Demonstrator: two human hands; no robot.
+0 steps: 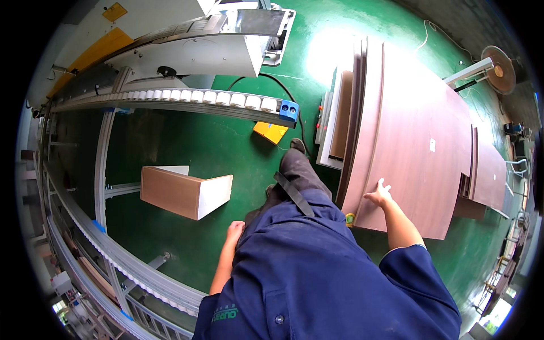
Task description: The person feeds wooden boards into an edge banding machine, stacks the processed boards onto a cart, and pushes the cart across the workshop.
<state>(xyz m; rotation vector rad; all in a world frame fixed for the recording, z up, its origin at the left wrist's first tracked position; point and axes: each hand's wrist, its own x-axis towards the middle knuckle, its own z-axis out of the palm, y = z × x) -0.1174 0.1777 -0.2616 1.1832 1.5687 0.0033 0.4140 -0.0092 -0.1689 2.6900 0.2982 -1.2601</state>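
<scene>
My right hand [379,194] is open, with its fingers apart, at the near-left part of a large brown wood-grain panel [416,136]. It looks to rest on the panel, though contact is hard to make out. Several panels lie stacked there, and their edges show along the left side. A small yellow-green tape measure [349,219] is near the stack's lower left corner. My left hand [235,231] hangs beside my thigh with its fingers curled in, and nothing shows in it. Part of that hand is hidden against my dark clothing.
An aluminium-framed conveyor with white rollers [209,97] ends in a blue cap [289,110] ahead on the left. An open cardboard piece [170,191] stands on the green floor [198,243]. Another roller rail [153,277] runs along the near left. A yellow box [270,132] sits by a black cable.
</scene>
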